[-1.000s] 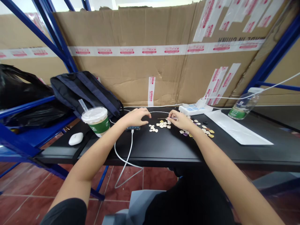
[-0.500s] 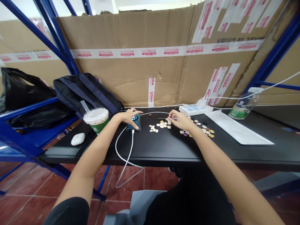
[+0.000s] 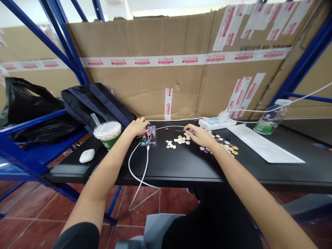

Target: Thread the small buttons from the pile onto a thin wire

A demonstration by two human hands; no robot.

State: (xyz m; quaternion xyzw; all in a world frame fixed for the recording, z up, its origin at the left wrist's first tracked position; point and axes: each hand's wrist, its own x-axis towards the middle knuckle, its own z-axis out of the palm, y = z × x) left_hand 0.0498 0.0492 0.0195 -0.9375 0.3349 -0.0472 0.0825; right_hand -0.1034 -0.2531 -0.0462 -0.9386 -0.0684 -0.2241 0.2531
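Note:
My left hand (image 3: pixel 139 126) rests at the upper left edge of a phone (image 3: pixel 148 137) with a lit screen, its fingers bent over the edge and nothing gripped. A white cable is plugged into the phone's near end. My right hand (image 3: pixel 196 133) pinches a thin pointed tool (image 3: pixel 180 131), whose tip points left. Just under that tip lie pale button-like pieces (image 3: pixel 183 139), with a smaller group (image 3: pixel 170 145) to their left. More pieces in white, yellow and purple (image 3: pixel 230 148) are spread right of my right hand, partly behind my forearm.
On the black table (image 3: pixel 166 169), a lidded cup (image 3: pixel 107 133) and white earphone case (image 3: pixel 87 156) stand left. A backpack (image 3: pixel 97 103) leans behind. To the right are a power strip (image 3: pixel 216 122), white sheet (image 3: pixel 267 143) and bottle (image 3: pixel 271 117). Cardboard (image 3: pixel 145 86) stands behind.
My left hand has drawn back from over the phone to its upper left edge, and its thumb has left the screen. The screen shows different content. My right hand has barely moved.

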